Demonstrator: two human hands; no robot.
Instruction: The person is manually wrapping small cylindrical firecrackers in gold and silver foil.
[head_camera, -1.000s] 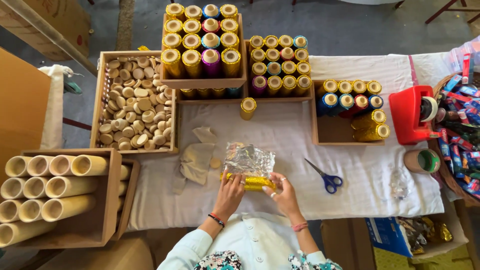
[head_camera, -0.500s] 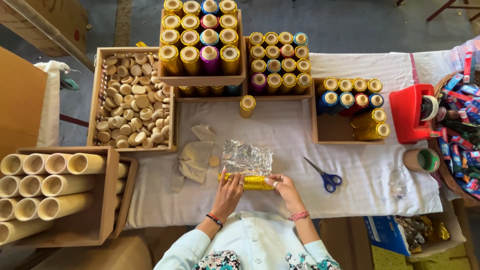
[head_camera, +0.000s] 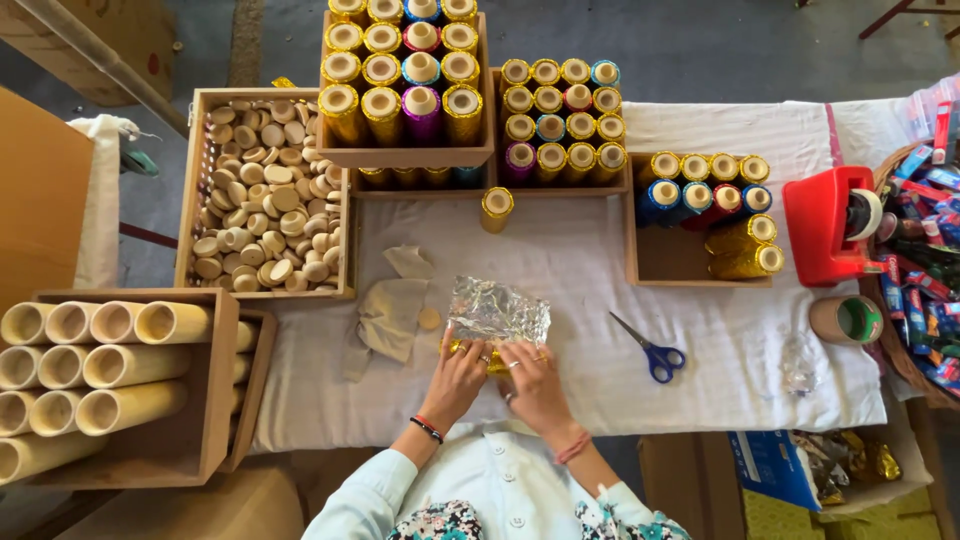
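Observation:
A crinkled silver foil sheet (head_camera: 497, 311) lies on the white cloth in front of me, with a gold-wrapped tube (head_camera: 470, 350) along its near edge. My left hand (head_camera: 458, 376) grips the tube's left part. My right hand (head_camera: 528, 373) presses on its right part, fingers curled over the foil's edge. Most of the tube is hidden under my fingers.
Blue-handled scissors (head_camera: 650, 350) lie to the right. A single gold tube (head_camera: 496, 207) stands behind the foil. Trays hold foil-wrapped tubes (head_camera: 405, 80), wooden discs (head_camera: 262, 195) and bare cardboard tubes (head_camera: 90, 365). A red tape dispenser (head_camera: 828, 225) and a tape roll (head_camera: 846, 320) sit far right.
Both hands have drawn closer together over the tube, and the foil sheet has been pulled slightly toward me.

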